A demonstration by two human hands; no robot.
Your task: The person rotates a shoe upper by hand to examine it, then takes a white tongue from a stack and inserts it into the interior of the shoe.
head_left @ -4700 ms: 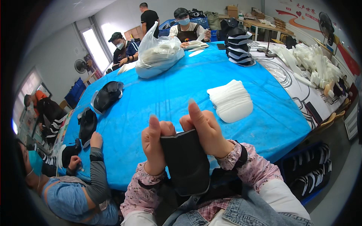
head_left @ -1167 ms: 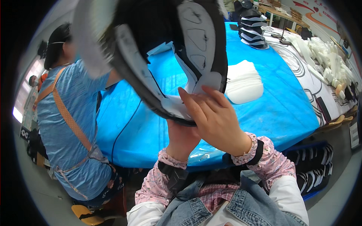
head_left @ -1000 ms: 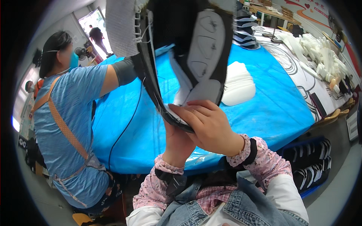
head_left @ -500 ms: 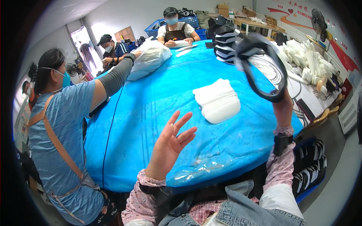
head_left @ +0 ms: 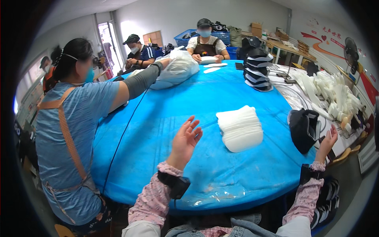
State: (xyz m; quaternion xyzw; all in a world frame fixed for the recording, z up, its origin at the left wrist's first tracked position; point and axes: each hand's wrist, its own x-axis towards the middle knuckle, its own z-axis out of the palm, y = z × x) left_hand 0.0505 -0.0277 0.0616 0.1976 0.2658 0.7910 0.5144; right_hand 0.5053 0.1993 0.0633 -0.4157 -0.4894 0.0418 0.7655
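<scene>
You are raising your left hand [head_left: 185, 139] with its grip spread wide and holding nothing above the near part of the blue worktop [head_left: 158, 130], while your right hand [head_left: 328, 141], its grip also loose and empty, is hovering just beside the black shoe upper [head_left: 303, 128] lying at the worktop's right edge. A stack of white insoles [head_left: 241, 128] is sitting between your two hands, and to your left a person in a blue shirt [head_left: 71, 130] is stretching an arm toward a white plastic bag [head_left: 177, 68] at the far side.
</scene>
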